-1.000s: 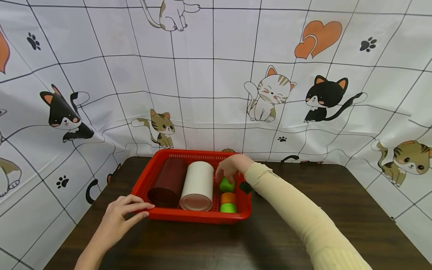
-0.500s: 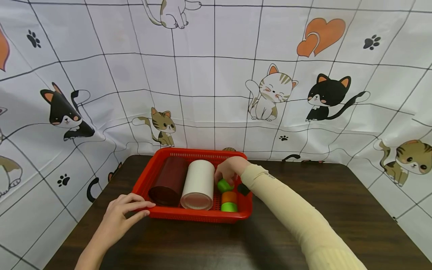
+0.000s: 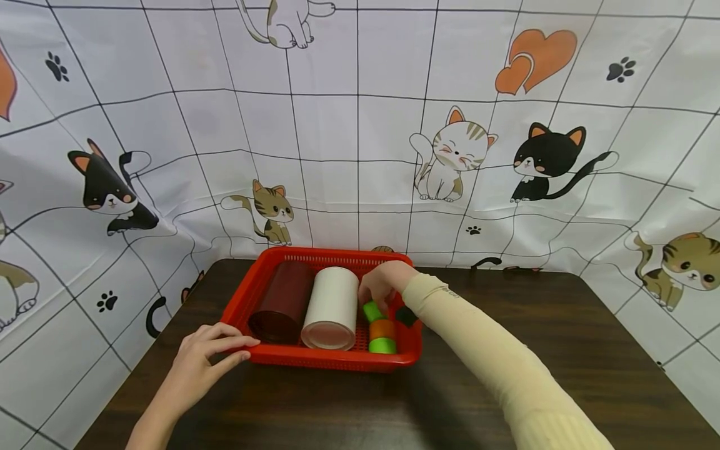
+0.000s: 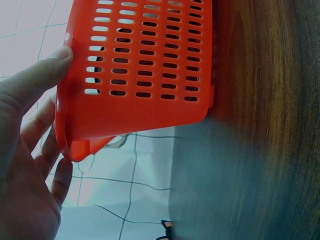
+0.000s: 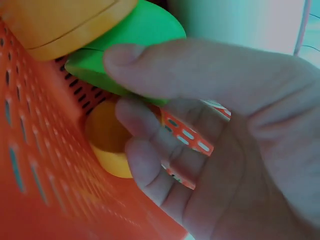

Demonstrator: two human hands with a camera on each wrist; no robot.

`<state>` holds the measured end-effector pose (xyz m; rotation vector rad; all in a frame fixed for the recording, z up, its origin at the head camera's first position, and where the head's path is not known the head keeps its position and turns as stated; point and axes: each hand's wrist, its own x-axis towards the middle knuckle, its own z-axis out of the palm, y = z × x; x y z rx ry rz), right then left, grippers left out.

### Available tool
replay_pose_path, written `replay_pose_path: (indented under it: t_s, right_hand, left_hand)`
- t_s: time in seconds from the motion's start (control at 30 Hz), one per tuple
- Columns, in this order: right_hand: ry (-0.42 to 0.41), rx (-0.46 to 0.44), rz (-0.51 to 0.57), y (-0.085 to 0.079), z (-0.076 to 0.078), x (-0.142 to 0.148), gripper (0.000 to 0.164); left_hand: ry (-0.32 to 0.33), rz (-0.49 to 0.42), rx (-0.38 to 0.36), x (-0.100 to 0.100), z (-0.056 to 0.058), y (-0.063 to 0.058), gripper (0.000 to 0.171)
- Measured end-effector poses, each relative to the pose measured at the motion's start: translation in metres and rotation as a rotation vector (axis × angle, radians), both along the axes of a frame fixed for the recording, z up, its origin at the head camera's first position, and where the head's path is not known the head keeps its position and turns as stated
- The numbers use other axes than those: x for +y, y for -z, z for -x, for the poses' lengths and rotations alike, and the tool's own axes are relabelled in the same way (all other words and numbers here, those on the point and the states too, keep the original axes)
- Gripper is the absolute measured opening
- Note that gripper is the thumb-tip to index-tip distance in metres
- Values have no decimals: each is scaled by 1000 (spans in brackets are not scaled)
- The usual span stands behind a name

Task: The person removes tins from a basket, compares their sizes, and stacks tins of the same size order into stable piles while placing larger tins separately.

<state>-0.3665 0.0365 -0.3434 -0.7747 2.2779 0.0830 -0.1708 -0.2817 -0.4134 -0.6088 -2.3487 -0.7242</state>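
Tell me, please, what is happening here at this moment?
A person is handling a green piece inside a red basket on a dark table. The right hand pinches this piece; whether it is off the basket's floor, I cannot tell. The left hand holds the rim at the near left corner. A dark red cylinder and a white cylinder lie side by side within, left of an orange piece.
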Motion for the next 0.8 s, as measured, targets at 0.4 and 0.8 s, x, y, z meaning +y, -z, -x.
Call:
replay_pose_path:
  t_s: [0.4, 0.8]
  right_hand:
    - [-51, 16, 97, -15, 0, 11, 52]
    - [-24, -48, 183, -13, 0, 17, 45]
  left_hand:
    - [20, -8, 17, 1, 0, 0, 45]
    - [36, -16, 31, 0, 1, 3, 45]
